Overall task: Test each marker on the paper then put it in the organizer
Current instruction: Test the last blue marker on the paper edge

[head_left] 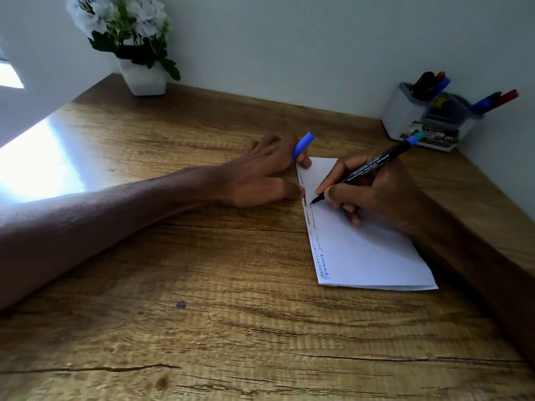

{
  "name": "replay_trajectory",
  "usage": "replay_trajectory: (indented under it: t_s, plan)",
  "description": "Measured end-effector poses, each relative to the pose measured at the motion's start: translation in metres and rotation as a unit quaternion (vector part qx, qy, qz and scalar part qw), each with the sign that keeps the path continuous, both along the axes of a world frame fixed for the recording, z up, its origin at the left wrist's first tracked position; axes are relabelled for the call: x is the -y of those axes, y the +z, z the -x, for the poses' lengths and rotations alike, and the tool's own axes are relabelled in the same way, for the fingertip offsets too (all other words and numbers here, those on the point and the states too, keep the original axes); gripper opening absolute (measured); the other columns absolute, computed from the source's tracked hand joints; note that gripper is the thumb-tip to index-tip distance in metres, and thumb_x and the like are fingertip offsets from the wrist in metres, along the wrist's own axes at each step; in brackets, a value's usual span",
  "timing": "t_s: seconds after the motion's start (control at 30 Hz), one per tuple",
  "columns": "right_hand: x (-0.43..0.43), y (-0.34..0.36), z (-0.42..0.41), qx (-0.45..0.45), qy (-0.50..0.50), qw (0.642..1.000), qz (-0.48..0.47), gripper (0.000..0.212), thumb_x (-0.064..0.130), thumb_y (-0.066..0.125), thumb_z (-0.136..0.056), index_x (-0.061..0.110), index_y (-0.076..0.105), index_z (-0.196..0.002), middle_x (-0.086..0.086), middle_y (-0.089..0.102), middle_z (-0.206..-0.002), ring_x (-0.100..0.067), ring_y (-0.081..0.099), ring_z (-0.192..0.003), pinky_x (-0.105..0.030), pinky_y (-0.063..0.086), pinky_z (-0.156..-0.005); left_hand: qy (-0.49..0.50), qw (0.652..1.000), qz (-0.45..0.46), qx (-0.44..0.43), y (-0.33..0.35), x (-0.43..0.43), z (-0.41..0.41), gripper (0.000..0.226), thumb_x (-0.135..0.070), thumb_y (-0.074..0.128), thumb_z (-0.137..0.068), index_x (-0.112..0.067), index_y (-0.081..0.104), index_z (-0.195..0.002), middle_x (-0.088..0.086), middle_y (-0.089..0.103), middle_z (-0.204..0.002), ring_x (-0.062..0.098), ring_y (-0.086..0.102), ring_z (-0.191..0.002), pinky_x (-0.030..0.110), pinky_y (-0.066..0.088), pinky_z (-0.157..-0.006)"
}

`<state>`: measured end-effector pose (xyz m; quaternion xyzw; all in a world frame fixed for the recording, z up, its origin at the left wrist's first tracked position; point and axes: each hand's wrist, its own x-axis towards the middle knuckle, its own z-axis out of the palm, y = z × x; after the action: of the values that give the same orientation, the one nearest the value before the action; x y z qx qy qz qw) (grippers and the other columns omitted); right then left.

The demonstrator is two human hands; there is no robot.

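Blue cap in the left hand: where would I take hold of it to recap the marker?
Pinch the blue cap by its free end, coming from the far right: that end juts out past the left hand, whose fingers cover the rest.

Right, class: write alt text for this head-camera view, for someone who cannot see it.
A person's right hand writes with a black marker on white paper on a wooden desk, beside a column of scribbles; the left hand holds a blue cap and touches the paper's edge. An organizer holding markers stands back right, a potted plant back left.
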<state>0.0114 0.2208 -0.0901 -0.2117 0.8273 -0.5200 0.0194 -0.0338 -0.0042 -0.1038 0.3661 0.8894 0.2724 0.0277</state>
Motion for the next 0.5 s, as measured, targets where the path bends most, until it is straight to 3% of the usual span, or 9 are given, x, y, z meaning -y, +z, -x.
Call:
replay_trajectory:
  t_s: [0.5]
  plan:
    - [0.0014,0.0021,-0.0006,0.006,-0.027,1.0,-0.009,0.009,-0.01,0.069,-0.086,-0.003,0.075,-0.085,-0.016,0.066,-0.063,-0.022,0.053,-0.047,-0.026,0.046,-0.037,-0.013,1.0,-0.006,-0.015,-0.0045,0.0004,0.0049,0.047,-0.047,0.057,-0.091,-0.027,0.046,-0.132,-0.021,0.038,-0.131,-0.01,0.019,-0.119,0.027,0.014,-0.105]
